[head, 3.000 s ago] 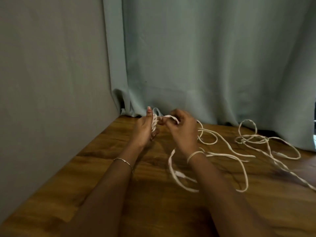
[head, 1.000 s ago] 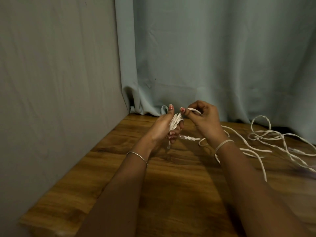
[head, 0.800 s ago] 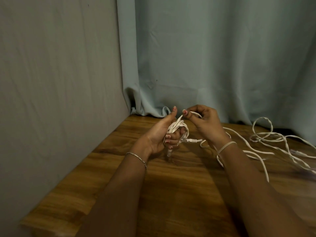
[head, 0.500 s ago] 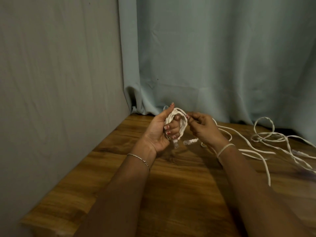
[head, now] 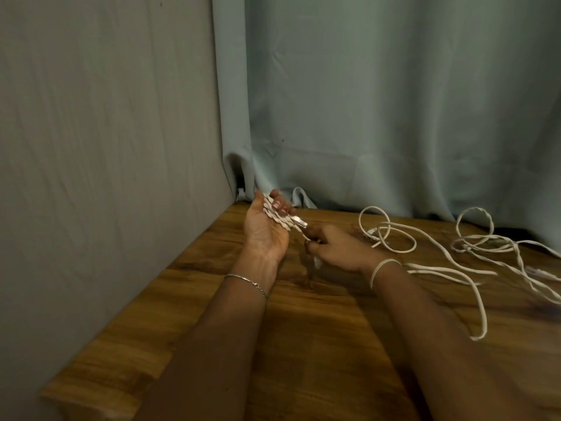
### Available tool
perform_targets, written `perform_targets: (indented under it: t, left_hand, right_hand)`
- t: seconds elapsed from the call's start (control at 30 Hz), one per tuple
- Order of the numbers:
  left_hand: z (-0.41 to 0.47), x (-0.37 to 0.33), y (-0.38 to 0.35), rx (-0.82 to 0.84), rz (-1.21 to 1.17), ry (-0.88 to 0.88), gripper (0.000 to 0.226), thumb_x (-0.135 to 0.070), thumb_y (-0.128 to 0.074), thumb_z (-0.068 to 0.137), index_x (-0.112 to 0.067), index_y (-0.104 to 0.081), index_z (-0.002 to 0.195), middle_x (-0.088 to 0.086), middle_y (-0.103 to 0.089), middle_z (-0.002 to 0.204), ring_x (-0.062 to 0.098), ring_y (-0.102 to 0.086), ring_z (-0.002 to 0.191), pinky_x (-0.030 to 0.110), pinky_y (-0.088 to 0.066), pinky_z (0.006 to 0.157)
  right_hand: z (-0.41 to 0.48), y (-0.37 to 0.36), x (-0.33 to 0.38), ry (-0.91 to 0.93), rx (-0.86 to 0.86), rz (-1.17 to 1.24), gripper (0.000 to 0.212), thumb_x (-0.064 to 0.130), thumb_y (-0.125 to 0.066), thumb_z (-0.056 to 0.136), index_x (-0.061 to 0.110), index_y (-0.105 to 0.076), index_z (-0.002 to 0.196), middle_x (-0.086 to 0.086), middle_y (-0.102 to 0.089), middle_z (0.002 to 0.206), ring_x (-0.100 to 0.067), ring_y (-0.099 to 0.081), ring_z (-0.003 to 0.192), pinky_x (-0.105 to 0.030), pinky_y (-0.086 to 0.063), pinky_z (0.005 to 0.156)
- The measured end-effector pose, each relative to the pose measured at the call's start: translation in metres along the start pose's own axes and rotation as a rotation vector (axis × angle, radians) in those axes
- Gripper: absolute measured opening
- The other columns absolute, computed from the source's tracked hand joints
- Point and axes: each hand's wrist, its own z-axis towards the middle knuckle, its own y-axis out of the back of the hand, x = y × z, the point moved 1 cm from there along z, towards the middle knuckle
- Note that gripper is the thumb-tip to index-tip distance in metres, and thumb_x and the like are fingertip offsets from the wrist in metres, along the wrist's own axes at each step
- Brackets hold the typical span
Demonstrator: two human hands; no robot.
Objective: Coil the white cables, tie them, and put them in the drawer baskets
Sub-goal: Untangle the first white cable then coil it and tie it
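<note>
Table [head: 303, 344] meets curtain [head: 394, 117]; left hand [head: 264, 235] grips cable coil [head: 277, 217], right hand [head: 337, 249] pinches its end.

Pretty dim corner setup. Wood-grain counter [head: 318, 344] fills everything from 3 round to 7 o'clock, warm brown with dark streaks. Grey wall [head: 106, 132] at 9 to 11 o'clock, creased like cloth. Pale teal curtain [head: 394, 101] hangs from 12 to 3, hem bunched on the counter at the corner.
</note>
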Motion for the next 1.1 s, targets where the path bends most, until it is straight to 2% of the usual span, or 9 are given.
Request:
perform_targets:
  t: [0.17,0.27,0.33,0.47,0.57,0.77,0.97,1.03,1.1]
  left_hand:
    - [0.007,-0.005,0.012,-0.085,0.006,-0.104,0.043,-0.037,-0.029,0.104,-0.013,-0.049,0.074,-0.003,-0.044,0.052,0.009,-0.04,0.043,0.023,-0.042,0.053]
    - [0.01,-0.003,0.014,-0.102,0.034,-0.11,0.042,-0.037,-0.031,0.104,-0.014,-0.05,0.075,-0.003,-0.046,0.052,0.009,-0.044,0.045,0.025,-0.042,0.059]
    - [0.011,-0.003,0.014,-0.111,0.065,-0.119,0.04,-0.036,-0.033,0.104,-0.014,-0.051,0.076,-0.003,-0.048,0.052,0.009,-0.045,0.044,0.025,-0.042,0.059]
    - [0.013,-0.001,0.016,-0.097,0.186,-0.126,0.034,-0.036,-0.038,0.103,-0.014,-0.052,0.081,-0.003,-0.05,0.056,0.009,-0.046,0.048,0.022,-0.043,0.051]
    - [0.012,0.001,0.013,-0.068,0.272,-0.119,0.03,-0.033,-0.04,0.102,-0.012,-0.053,0.085,-0.002,-0.05,0.059,0.009,-0.046,0.05,0.02,-0.041,0.044]
    - [0.003,0.01,0.012,0.012,0.723,-0.199,0.029,-0.027,-0.035,0.105,-0.008,-0.055,0.094,0.004,-0.059,0.072,0.013,-0.057,0.065,0.022,-0.049,0.058]
    - [-0.002,0.015,0.011,0.157,0.883,-0.055,0.068,-0.055,-0.023,0.099,-0.002,-0.061,0.12,0.026,-0.065,0.115,0.037,-0.062,0.108,0.047,-0.049,0.092]
    - [-0.006,0.017,0.008,0.207,0.932,0.044,0.082,-0.068,-0.015,0.091,-0.008,-0.059,0.127,0.028,-0.062,0.119,0.04,-0.061,0.109,0.047,-0.052,0.085]
    - [-0.007,0.018,0.006,0.276,0.928,0.138,0.092,-0.073,-0.008,0.088,-0.008,-0.059,0.126,0.034,-0.059,0.117,0.038,-0.064,0.089,0.037,-0.054,0.066]
  right_hand:
    - [-0.006,-0.005,0.017,0.01,-0.025,0.032,0.026,0.015,-0.057,0.088,0.011,-0.063,0.113,-0.012,-0.068,0.088,-0.019,-0.06,0.07,-0.038,-0.051,0.075]
    - [-0.008,-0.011,0.026,0.052,-0.109,0.095,0.014,0.019,-0.064,0.082,0.02,-0.065,0.096,-0.01,-0.069,0.083,-0.028,-0.067,0.077,-0.046,-0.056,0.076]
    - [-0.009,-0.013,0.029,0.058,-0.102,0.113,0.01,0.024,-0.071,0.077,0.019,-0.066,0.085,-0.005,-0.07,0.08,-0.024,-0.068,0.077,-0.043,-0.057,0.076]
    - [-0.011,-0.01,0.032,0.091,-0.025,0.178,0.029,0.015,-0.079,0.074,0.017,-0.064,0.098,0.001,-0.07,0.084,-0.012,-0.066,0.074,-0.034,-0.058,0.076]
    - [-0.011,-0.005,0.03,0.209,-0.153,0.01,0.021,0.012,-0.062,0.089,0.016,-0.063,0.11,-0.004,-0.07,0.096,-0.019,-0.066,0.084,-0.042,-0.055,0.079]
    - [-0.016,0.003,0.033,0.398,-0.422,-0.411,0.02,0.024,-0.065,0.089,0.021,-0.068,0.108,0.002,-0.067,0.1,-0.018,-0.061,0.088,-0.027,-0.041,0.066]
    - [-0.012,0.009,0.022,0.376,-0.524,-0.443,0.015,0.021,-0.068,0.086,0.013,-0.069,0.098,-0.004,-0.06,0.105,-0.024,-0.057,0.093,-0.03,-0.036,0.071]
    - [-0.01,0.01,0.015,0.301,-0.519,-0.389,0.017,0.024,-0.067,0.087,0.014,-0.067,0.101,-0.004,-0.054,0.111,-0.023,-0.051,0.101,-0.032,-0.037,0.078]
    - [-0.008,0.009,0.009,0.239,-0.486,-0.318,0.019,0.024,-0.064,0.088,0.014,-0.065,0.105,-0.003,-0.05,0.116,-0.023,-0.045,0.108,-0.035,-0.034,0.084]
